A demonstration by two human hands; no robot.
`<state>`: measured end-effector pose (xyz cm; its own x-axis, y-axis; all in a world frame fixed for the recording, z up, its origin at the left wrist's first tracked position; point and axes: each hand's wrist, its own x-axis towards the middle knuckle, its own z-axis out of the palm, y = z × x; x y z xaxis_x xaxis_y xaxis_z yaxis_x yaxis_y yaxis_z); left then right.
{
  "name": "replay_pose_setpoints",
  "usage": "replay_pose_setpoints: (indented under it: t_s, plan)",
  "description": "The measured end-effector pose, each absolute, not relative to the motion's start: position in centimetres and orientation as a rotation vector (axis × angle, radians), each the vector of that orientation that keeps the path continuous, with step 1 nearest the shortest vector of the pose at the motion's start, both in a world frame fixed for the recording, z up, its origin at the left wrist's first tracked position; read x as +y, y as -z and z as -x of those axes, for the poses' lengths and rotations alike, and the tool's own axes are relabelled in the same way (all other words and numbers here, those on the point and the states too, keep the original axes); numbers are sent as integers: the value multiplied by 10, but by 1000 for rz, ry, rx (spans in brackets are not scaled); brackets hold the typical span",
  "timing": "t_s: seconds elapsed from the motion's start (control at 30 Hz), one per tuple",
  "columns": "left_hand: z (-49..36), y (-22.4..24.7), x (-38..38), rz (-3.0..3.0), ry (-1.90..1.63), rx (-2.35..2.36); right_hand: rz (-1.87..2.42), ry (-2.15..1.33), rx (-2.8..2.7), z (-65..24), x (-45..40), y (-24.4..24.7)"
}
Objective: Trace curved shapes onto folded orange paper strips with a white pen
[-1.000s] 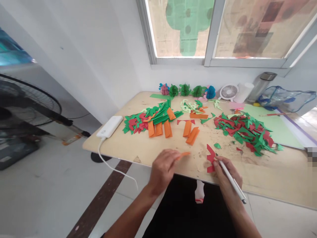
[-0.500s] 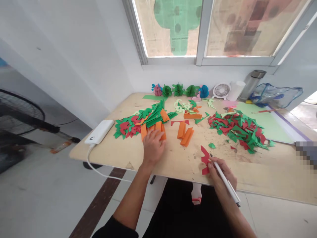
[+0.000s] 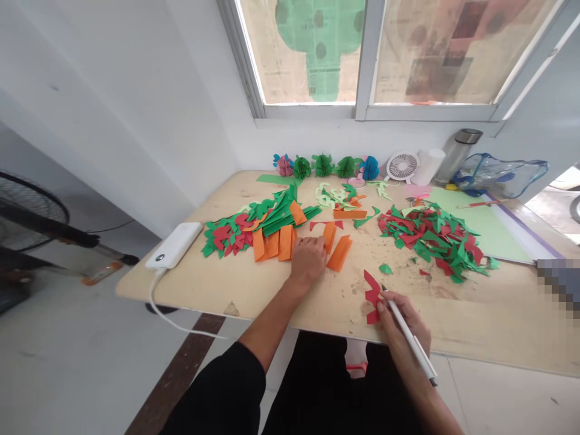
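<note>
My left hand (image 3: 309, 262) is over the folded orange paper strips (image 3: 285, 243), its fingers curled at their right end; what its fingertips hold, if anything, is hidden. Two more orange strips (image 3: 339, 254) lie just to its right. My right hand (image 3: 405, 320) holds a white pen (image 3: 413, 343) and pinches a red paper cutout (image 3: 372, 293) with a zigzag edge, near the front edge of the table. Left of the strips are red and green cut pieces (image 3: 229, 232), with folded green strips (image 3: 281, 211) behind. A small green scrap (image 3: 385, 269) lies beyond the red cutout.
A heap of red and green scraps (image 3: 435, 235) covers the right side. Along the wall stand paper ornaments (image 3: 323, 165), a small fan (image 3: 403, 166) and a bottle (image 3: 458, 156). A white power bank (image 3: 175, 244) with a cable lies at the left edge.
My left hand has moved right, from the middle of the orange strips to their right end, and its fingers are more curled. My right hand still holds the pen and red cutout.
</note>
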<state>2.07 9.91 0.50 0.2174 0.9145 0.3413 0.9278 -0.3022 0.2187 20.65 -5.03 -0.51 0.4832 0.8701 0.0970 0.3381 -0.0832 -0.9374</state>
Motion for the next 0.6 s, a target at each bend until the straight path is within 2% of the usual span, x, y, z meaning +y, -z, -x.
replay_pose_setpoints:
  t_s: [0.17, 0.37, 0.47, 0.6]
  plan:
    - [-7, -17, 83, 2249, 805, -1901, 1646, -637, -1048, -206, -50, 3]
    - [-6, -26, 14, 2195, 967, -1835, 1669, -649, -976, -203, -50, -7]
    - [-22, -18, -21, 2300, 1120, -1682, 1635, -668, -955, -204, -49, -12]
    - [-37, -13, -44, 2718, 1142, -1584, 1600, -722, -860, -205, -50, -16]
